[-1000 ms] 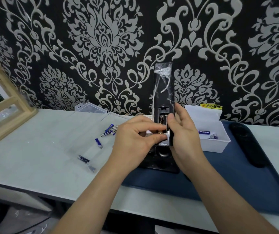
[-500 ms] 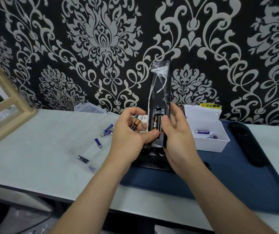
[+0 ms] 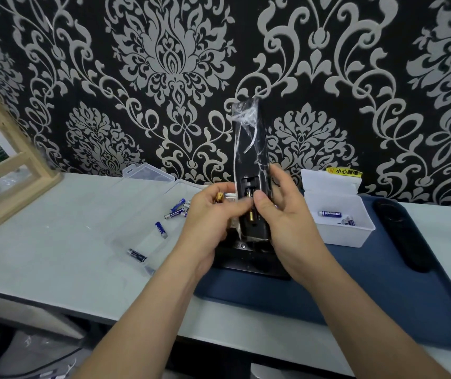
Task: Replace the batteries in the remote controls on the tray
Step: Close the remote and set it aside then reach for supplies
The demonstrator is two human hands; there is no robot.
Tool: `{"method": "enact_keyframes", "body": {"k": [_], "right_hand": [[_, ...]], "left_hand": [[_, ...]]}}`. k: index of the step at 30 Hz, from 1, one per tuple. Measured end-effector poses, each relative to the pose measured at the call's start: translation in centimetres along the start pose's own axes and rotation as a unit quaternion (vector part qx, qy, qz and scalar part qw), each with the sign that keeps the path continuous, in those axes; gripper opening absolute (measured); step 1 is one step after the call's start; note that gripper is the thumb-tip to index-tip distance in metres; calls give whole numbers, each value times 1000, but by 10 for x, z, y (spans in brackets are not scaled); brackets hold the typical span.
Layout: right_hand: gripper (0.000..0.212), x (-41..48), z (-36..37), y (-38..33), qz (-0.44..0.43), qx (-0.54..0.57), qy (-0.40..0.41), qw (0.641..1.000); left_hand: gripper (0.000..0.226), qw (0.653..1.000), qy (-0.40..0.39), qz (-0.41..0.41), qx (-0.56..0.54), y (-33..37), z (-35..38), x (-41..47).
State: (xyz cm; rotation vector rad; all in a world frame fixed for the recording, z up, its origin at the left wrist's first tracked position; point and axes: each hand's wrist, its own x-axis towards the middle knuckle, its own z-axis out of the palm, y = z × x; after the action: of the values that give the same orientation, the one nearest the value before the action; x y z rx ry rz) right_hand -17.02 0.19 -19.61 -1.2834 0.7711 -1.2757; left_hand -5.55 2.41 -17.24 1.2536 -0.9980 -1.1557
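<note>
Since a second ago the left hand [image 3: 208, 222] has come away from the battery bay [image 3: 247, 185] with a gold-capped cell [image 3: 219, 198] pinched in its curled fingers, the thumb lying against the bay's left edge.

The remote control [image 3: 249, 143], wrapped in loose clear film, is held upright above the front of the blue tray [image 3: 410, 296]. Its back faces the camera and the cover is off. The right hand [image 3: 287, 225] grips its lower half, thumb laid across the bay's right edge.

A second cell [image 3: 250, 213] shows in the bay, gold end down. Whether it is fully seated or already half lifted cannot be made out at this size.

Step in hand, as judged: removal of the old cells from this remote, half done. The next move calls for freeing the second cell, setting both old cells aside, then taking fresh ones and matching their polarity to the bay's contacts.

Blue-labelled batteries [image 3: 329, 213] lie in the white box [image 3: 344, 237] on the tray, just right of the hands. Loose batteries [image 3: 176, 212] lie scattered on the table [image 3: 55, 242] to the left.

A further black remote [image 3: 402, 236] lies on the tray's right side, untouched. A flat black item [image 3: 246, 265] lies beneath the hands.
</note>
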Motion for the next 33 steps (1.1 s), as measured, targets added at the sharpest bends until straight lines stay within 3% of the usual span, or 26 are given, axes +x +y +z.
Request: {"method": "enact_keyframes", "body": {"k": [5,11,14,17,20,23,27,33], "right_hand": [[42,-1,-3,-6,33,39,-35,998],[50,-2,3,2,57,13,-45,997],[54,-1,-3,3,50,-13,-66,996],[50,-1,-8,3,52,-32,-79,995],[50,1,-14,4,68,-21,-73,995],[53,5,-19,5,93,-1,-45,995],[51,7,-22,6,109,20,-34,993],[52,5,-17,9,97,1,-32,995]], "left_hand": [[16,998,21,41,51,0,-3,0],[23,974,100,92,183,-7,-3,7],[33,960,80,85,253,-8,-2,9],[36,951,12,61,304,-12,-8,12],[19,971,-81,-20,223,-6,-17,13],[24,986,-98,-96,89,-2,-23,12],[30,996,-78,-46,7,-7,-21,12],[21,995,-74,-12,-58,-5,-19,8]]}}
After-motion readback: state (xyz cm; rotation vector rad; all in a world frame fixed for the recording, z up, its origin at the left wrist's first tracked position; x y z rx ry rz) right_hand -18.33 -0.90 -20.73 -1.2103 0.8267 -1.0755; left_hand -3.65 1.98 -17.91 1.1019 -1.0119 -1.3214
